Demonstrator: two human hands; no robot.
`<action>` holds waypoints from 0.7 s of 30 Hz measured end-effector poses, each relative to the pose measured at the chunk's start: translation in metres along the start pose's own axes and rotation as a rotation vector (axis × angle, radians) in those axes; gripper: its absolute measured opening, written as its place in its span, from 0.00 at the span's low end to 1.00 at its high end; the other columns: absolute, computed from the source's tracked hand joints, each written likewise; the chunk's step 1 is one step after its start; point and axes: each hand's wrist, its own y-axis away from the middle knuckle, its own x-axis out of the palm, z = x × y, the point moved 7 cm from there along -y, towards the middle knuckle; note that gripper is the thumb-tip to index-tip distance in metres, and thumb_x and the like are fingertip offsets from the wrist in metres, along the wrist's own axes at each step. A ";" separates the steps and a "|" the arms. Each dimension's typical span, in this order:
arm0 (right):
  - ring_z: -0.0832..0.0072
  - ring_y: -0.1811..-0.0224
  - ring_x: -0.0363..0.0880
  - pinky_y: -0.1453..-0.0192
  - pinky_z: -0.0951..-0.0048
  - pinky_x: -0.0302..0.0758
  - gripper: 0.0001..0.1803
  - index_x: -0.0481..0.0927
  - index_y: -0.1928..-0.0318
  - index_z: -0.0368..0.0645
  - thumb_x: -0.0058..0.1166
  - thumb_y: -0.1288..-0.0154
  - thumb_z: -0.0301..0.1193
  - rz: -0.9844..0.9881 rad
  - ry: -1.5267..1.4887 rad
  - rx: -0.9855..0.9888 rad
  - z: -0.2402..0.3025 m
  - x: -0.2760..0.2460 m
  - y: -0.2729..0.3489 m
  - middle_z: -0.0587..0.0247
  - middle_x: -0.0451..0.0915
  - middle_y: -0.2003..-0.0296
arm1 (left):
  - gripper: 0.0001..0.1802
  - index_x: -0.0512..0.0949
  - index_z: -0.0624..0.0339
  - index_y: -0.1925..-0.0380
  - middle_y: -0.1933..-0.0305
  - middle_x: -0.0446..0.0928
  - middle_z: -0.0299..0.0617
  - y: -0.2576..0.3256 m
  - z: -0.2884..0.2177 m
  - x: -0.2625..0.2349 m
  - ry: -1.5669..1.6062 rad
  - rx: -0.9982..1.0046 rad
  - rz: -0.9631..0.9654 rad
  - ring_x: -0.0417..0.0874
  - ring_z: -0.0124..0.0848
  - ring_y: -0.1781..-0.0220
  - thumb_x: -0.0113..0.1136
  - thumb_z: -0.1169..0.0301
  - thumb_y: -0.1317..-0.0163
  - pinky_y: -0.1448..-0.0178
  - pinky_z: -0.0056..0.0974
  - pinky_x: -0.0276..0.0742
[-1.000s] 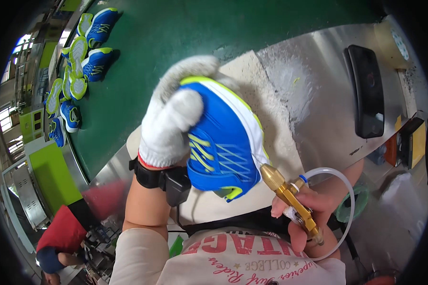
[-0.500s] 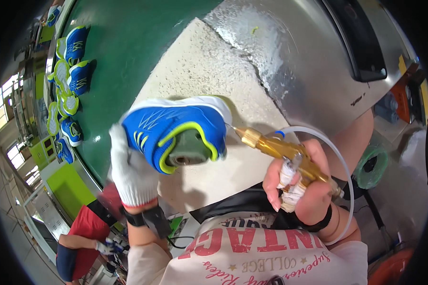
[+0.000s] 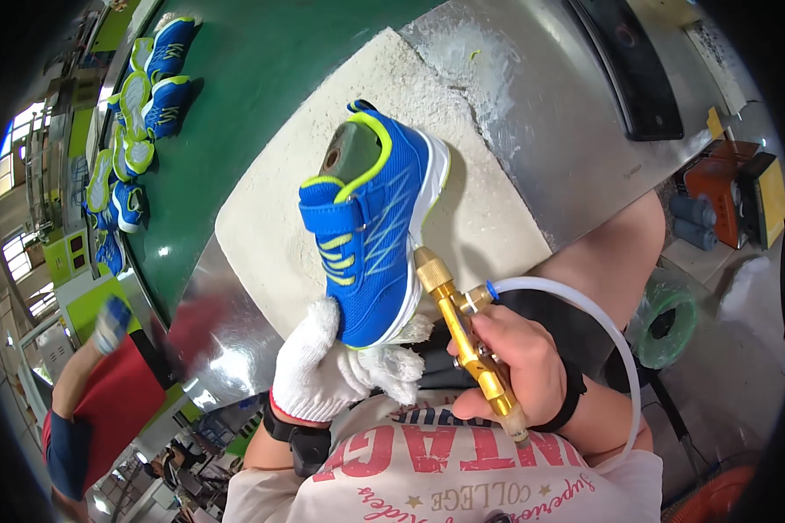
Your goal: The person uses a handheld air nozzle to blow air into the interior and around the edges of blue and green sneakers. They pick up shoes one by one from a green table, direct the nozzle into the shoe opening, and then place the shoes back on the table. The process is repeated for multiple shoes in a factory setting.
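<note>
A blue sneaker [image 3: 384, 235] with lime trim and a white sole stands tilted, heel up and toe down, above a pale board. Inside its opening sits a dark green shoe last [image 3: 351, 150]. White-gloved, my left hand [image 3: 327, 370] is closed around the toe end. My right hand [image 3: 528, 362] grips a gold, pen-like glue gun [image 3: 464, 331], whose knurled front end points at the seam between upper and sole. Whether its tip touches the shoe, I cannot tell. A clear hose [image 3: 576, 292] curves from the gun around my right wrist.
Beneath the shoe lies the pale board [image 3: 279, 192] on a metal table [image 3: 576, 166]. Several blue and lime sneakers [image 3: 167, 105] line the green belt at left. A person in red [image 3: 105, 401] works at lower left, holding a shoe. A black device [image 3: 632, 70] lies far right.
The sneaker has turned from lying sideways to heel-up, its side seam now toward the gun. My left hand moved right and nearer me; my right hand shifted its hold and the gun steepened.
</note>
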 end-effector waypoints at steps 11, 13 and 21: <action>0.60 0.64 0.80 0.46 0.53 0.75 0.33 0.55 0.52 0.42 0.53 0.36 0.55 -0.275 -0.508 0.432 0.037 -0.038 0.048 0.52 0.75 0.67 | 0.42 0.57 0.57 0.32 0.30 0.59 0.56 -0.038 0.065 0.054 -0.065 -0.201 0.180 0.53 0.57 0.26 0.56 0.43 0.38 0.24 0.61 0.47; 0.65 0.62 0.78 0.51 0.65 0.72 0.33 0.55 0.48 0.40 0.56 0.35 0.51 -0.424 -0.631 0.394 0.039 -0.043 0.050 0.52 0.76 0.62 | 0.41 0.58 0.58 0.33 0.31 0.60 0.55 -0.052 0.072 0.071 -0.018 -0.203 0.215 0.56 0.57 0.27 0.57 0.45 0.38 0.24 0.59 0.49; 0.53 0.41 0.71 0.38 0.54 0.59 0.39 0.56 0.46 0.36 0.54 0.37 0.58 -0.549 -0.350 0.397 0.044 -0.064 0.048 0.51 0.78 0.66 | 0.30 0.72 0.49 0.45 0.42 0.72 0.42 -0.107 0.078 0.105 0.147 -0.131 0.412 0.64 0.51 0.33 0.59 0.44 0.41 0.29 0.61 0.58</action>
